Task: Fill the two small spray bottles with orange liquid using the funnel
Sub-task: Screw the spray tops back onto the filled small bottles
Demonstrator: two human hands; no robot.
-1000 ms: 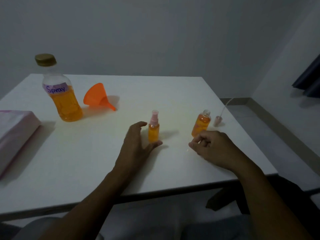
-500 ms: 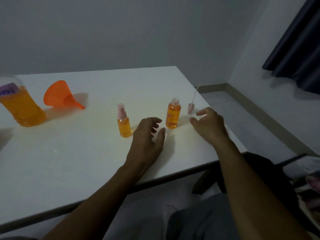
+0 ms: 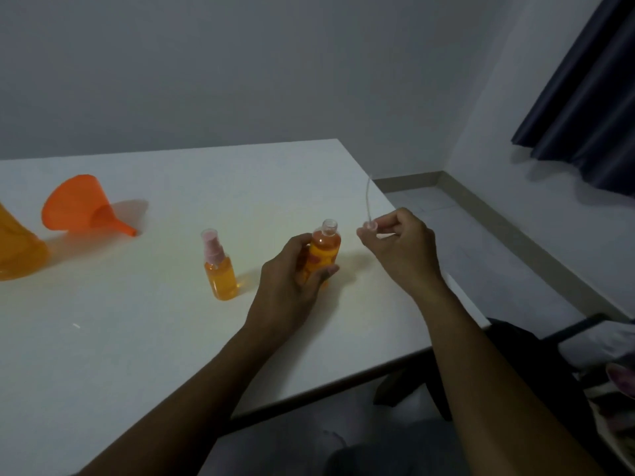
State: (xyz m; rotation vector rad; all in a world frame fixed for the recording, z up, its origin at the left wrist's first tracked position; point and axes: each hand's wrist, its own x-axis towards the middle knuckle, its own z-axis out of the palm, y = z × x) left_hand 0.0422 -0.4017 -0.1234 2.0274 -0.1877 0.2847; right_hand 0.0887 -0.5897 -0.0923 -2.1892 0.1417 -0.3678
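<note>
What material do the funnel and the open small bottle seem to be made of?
Funnel: probably plastic, orange, translucent, since its spout shows through the cone. Open small bottle, held in the left hand: clear, likely plastic, as the orange liquid shows through; glass cannot be excluded.

On the white table point(image 3: 137, 338), an orange funnel point(image 3: 80, 205) is seen at ten o'clock, a pink-capped bottle point(image 3: 220, 269) of orange liquid centrally, an orange-filled open bottle point(image 3: 324, 247) beside it, and a dark blue curtain point(image 3: 584, 108) at two o'clock.
</note>
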